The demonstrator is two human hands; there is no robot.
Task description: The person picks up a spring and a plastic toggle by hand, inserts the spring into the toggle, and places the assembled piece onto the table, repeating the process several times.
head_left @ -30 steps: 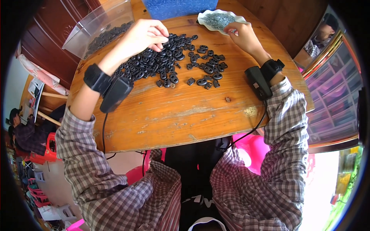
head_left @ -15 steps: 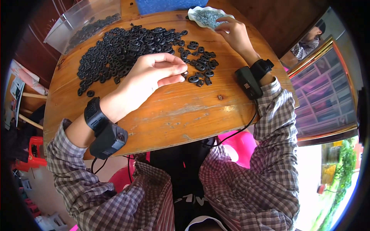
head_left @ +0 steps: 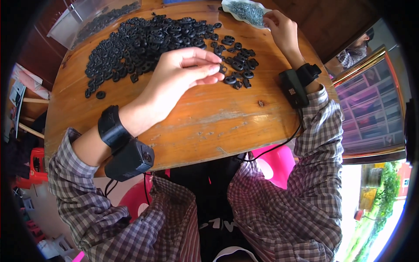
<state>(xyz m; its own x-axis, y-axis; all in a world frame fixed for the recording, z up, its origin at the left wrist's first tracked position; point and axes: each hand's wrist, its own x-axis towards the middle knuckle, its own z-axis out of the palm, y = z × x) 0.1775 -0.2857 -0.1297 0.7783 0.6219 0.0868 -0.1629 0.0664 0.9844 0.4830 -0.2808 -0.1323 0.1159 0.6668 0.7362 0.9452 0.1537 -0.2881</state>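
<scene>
My left hand [head_left: 185,72] is closed in a pinch above the table, thumb and forefinger on a small black plastic cord lock piece [head_left: 223,69]. Just right of those fingertips lies a loose group of black cord lock pieces [head_left: 238,64], some oval with two holes. A large heap of similar black pieces [head_left: 150,41] spreads behind and left of the hand. My right hand [head_left: 283,31] is at the right rim of a white wavy-edged dish [head_left: 227,9] holding many tiny silvery metal pieces [head_left: 246,12]. Its fingers are curled together, and whatever they hold is too small or hidden.
The wooden table [head_left: 200,126] has a curved edge close to my body. A clear plastic bin [head_left: 65,30] with more black pieces stands at the back left. Part of a blue container [head_left: 185,1] shows at the far edge. Each wrist wears a strapped black device with a cable.
My right hand has drawn back from over the silvery pieces to the dish's right rim, its fingers curling in. The left hand keeps its pinch. The whole view has shifted slightly.
</scene>
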